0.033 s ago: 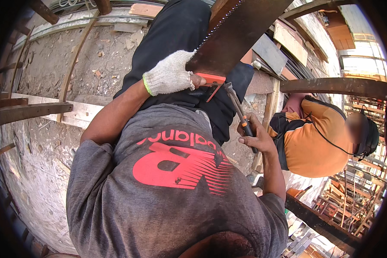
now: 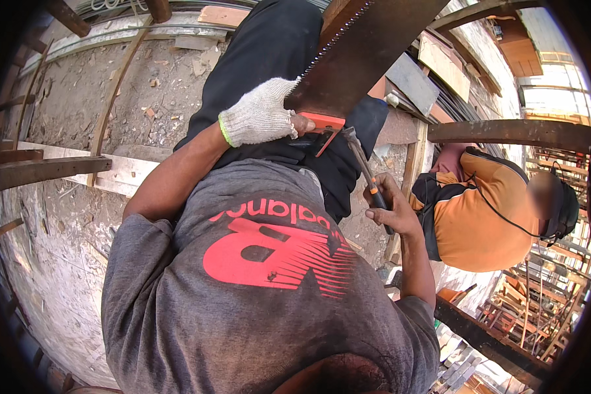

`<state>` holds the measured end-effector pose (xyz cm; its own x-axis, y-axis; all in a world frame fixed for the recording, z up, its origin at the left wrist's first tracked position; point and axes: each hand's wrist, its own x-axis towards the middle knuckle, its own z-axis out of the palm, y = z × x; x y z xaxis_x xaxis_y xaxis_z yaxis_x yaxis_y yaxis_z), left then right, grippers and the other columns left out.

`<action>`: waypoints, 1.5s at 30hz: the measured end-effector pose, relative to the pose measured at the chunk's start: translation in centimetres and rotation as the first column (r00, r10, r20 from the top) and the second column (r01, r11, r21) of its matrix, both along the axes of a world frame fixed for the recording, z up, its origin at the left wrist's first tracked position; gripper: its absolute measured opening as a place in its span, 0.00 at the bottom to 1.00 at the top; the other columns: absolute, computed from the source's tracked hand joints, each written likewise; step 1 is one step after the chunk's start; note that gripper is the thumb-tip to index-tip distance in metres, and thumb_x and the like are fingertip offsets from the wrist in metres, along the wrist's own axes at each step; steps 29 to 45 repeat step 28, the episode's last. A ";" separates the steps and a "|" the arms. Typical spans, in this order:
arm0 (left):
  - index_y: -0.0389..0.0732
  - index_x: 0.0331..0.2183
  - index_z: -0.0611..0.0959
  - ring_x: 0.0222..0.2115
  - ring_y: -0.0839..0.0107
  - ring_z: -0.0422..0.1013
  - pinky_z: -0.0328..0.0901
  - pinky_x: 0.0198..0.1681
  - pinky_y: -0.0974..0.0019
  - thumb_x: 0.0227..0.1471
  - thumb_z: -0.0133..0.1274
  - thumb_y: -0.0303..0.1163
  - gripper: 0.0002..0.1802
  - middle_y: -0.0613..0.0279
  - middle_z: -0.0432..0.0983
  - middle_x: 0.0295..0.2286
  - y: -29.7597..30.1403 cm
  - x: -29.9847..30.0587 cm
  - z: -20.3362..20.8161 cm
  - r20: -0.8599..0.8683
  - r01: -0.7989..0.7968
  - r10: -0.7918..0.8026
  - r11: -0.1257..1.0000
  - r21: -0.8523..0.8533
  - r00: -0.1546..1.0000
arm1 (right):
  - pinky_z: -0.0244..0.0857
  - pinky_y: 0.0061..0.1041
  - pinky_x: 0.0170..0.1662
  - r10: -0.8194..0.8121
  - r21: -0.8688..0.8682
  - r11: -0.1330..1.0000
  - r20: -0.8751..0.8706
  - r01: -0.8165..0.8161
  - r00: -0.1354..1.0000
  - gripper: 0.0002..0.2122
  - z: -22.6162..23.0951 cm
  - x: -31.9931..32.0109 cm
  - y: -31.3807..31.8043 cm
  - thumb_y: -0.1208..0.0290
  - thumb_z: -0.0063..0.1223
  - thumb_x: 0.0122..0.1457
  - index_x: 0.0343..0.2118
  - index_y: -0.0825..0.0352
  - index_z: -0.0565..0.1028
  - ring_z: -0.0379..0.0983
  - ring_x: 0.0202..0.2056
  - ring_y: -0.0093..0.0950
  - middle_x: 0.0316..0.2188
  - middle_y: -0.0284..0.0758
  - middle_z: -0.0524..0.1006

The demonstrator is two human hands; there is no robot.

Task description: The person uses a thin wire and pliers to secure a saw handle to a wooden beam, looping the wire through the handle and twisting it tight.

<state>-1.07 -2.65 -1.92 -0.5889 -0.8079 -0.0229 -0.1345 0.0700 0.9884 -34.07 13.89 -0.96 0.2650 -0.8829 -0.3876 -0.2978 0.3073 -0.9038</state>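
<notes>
My left hand [image 2: 261, 111], in a white knitted work glove with a bare thumb tip, is closed on the handle end of a handsaw [image 2: 358, 62]. The saw's wide dark blade slants up and right over my dark trousers, its toothed edge toward the left. Its orange-red handle [image 2: 323, 123] shows beside my thumb; part of it is hidden by the glove. In my bare right hand [image 2: 394, 209] is a hammer [image 2: 362, 161] with a metal shaft and a black and orange grip. The hammer's head end is close beside the handle's right end; contact is hard to tell.
Another person [image 2: 482, 210] in an orange and black top is bent over at the right. Wooden beams [image 2: 512, 131] cross around me. Boards and a grey panel [image 2: 412, 82] lie beyond the saw. Rubble covers the dirt floor [image 2: 157, 98] at the left.
</notes>
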 end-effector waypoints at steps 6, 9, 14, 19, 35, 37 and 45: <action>0.34 0.41 0.82 0.26 0.75 0.76 0.70 0.30 0.69 0.45 0.69 0.32 0.21 0.59 0.81 0.30 -0.3 0.3 -0.7 -0.104 0.053 -0.041 0.992 0.115 0.994 | 0.71 0.26 0.31 -0.126 0.371 0.928 0.404 -0.036 0.906 0.23 0.3 -0.4 0.2 0.59 0.57 0.61 0.53 0.71 0.68 0.78 0.28 0.29 0.31 0.42 0.77; 0.33 0.43 0.81 0.27 0.75 0.77 0.70 0.29 0.71 0.46 0.69 0.32 0.23 0.60 0.82 0.30 -0.4 0.6 -1.5 -0.142 0.002 0.026 0.980 0.200 0.990 | 0.73 0.26 0.30 -0.156 0.229 0.972 0.448 0.056 0.881 0.27 0.1 0.6 1.0 0.62 0.56 0.62 0.59 0.71 0.62 0.79 0.27 0.31 0.32 0.45 0.78; 0.34 0.45 0.80 0.29 0.73 0.79 0.71 0.28 0.71 0.46 0.68 0.30 0.24 0.57 0.82 0.33 -0.1 1.4 -0.4 -0.323 0.005 0.080 0.967 0.254 0.943 | 0.74 0.25 0.31 -0.251 -0.209 0.930 0.244 0.303 0.937 0.33 0.1 4.8 0.8 0.66 0.53 0.66 0.69 0.69 0.50 0.78 0.27 0.27 0.34 0.42 0.78; 0.33 0.47 0.77 0.31 0.64 0.80 0.74 0.33 0.65 0.46 0.67 0.30 0.27 0.52 0.81 0.36 -0.3 2.4 0.1 -0.477 0.037 0.102 0.961 0.273 0.873 | 0.73 0.24 0.30 -0.153 -0.432 0.897 -0.098 0.096 0.983 0.31 -0.4 7.3 -0.2 0.73 0.51 0.66 0.70 0.62 0.52 0.77 0.26 0.23 0.35 0.40 0.80; 0.31 0.52 0.76 0.38 0.52 0.80 0.76 0.43 0.54 0.43 0.67 0.37 0.36 0.46 0.80 0.42 -1.5 3.7 -2.9 -0.512 0.120 0.080 0.931 0.346 0.855 | 0.75 0.23 0.32 -0.254 -0.733 0.590 0.230 0.339 0.940 0.32 -1.9 8.6 -0.9 0.78 0.51 0.66 0.70 0.59 0.53 0.79 0.28 0.25 0.38 0.44 0.81; 0.31 0.52 0.76 0.38 0.52 0.80 0.76 0.43 0.54 0.43 0.67 0.37 0.36 0.46 0.80 0.42 -1.5 3.7 -2.9 -0.512 0.120 0.080 0.931 0.346 0.855 | 0.75 0.23 0.32 -0.254 -0.733 0.590 0.230 0.339 0.940 0.32 -1.9 8.6 -0.9 0.78 0.51 0.66 0.70 0.59 0.53 0.79 0.28 0.25 0.38 0.44 0.81; 0.31 0.52 0.76 0.38 0.52 0.80 0.76 0.43 0.54 0.43 0.67 0.37 0.36 0.46 0.80 0.42 -1.5 3.7 -2.9 -0.512 0.120 0.080 0.931 0.346 0.855 | 0.75 0.23 0.32 -0.254 -0.733 0.590 0.230 0.339 0.940 0.32 -1.9 8.6 -0.9 0.78 0.51 0.66 0.70 0.59 0.53 0.79 0.28 0.25 0.38 0.44 0.81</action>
